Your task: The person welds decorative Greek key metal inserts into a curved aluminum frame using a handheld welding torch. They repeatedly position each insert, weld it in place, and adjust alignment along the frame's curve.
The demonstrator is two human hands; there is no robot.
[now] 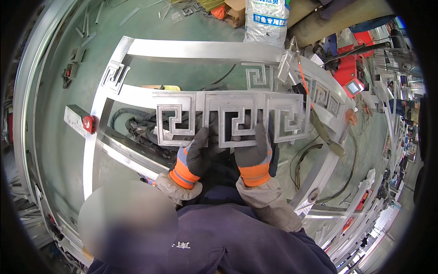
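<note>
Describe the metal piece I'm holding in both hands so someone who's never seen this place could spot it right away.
Find the big silver metal frame lying on the green floor. Over its middle, the left hand and right hand, in grey and orange gloves, hold a flat fretwork panel. Unlike the small single key-pattern squares fixed in the frame's corners, it joins three square spirals in one row.

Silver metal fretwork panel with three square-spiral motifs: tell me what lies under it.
Under the silver metal fretwork panel, black cables on green floor show through its openings, beside a large silver frame. Left hand and right hand, gloved, cover what lies beneath the lower edge.
</note>
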